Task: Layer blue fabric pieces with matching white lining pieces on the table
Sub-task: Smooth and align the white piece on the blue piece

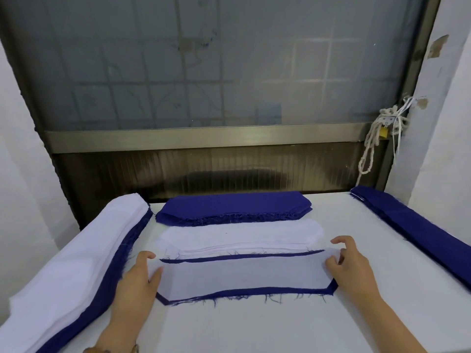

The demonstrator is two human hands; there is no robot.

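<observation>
Currently aligning: lining (242,273) is lying on the blue piece (254,292), near-centre of the table (254,327). Left hand (135,276) is pinching the lining's left end, thumb on top. Right hand (351,266) is pinching the right end, fingers curled over the far corner. Gripping both ends is probably keeping it taut so it drops flat and square. Blue is showing as a thin border near and far, so the lining is sitting inside the blue outline. Feed stacks are sitting just beyond, within reach: lining stack (242,235), then blue stack (234,205). Finished pairs seem to be going on the left pile (76,250). Right stack (413,225), all blue, is waiting along the right edge.
</observation>
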